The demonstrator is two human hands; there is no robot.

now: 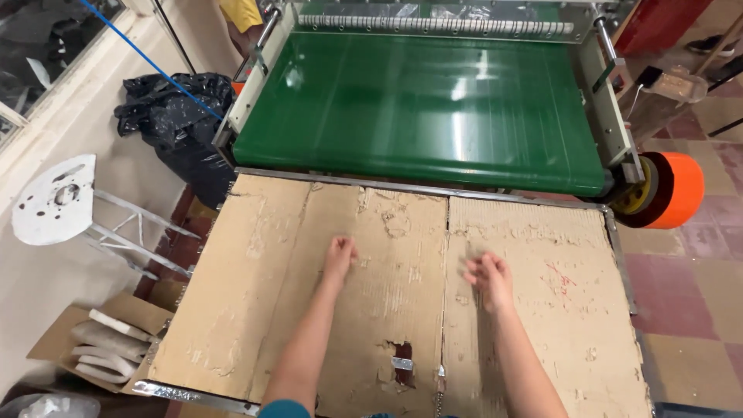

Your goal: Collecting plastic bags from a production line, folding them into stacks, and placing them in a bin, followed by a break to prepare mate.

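- Left hand (339, 254) loosely curled, empty, resting on worn cardboard sheet (255, 310).
- Right hand (489, 272) fingers spread, empty, just right of cardboard seam.
- Green conveyor belt (418, 108) straight ahead, both hands equally near.

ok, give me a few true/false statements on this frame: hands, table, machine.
1. Both hands hold nothing. True: the left hand and right hand are over bare cardboard.
2. The belt is blue. False: it is green.
3. An orange roll sits at the machine's right end. True.
4. The cardboard is smooth and new. False: it is torn and worn.
5. A white stool stands right of the table. False: it is on the left.
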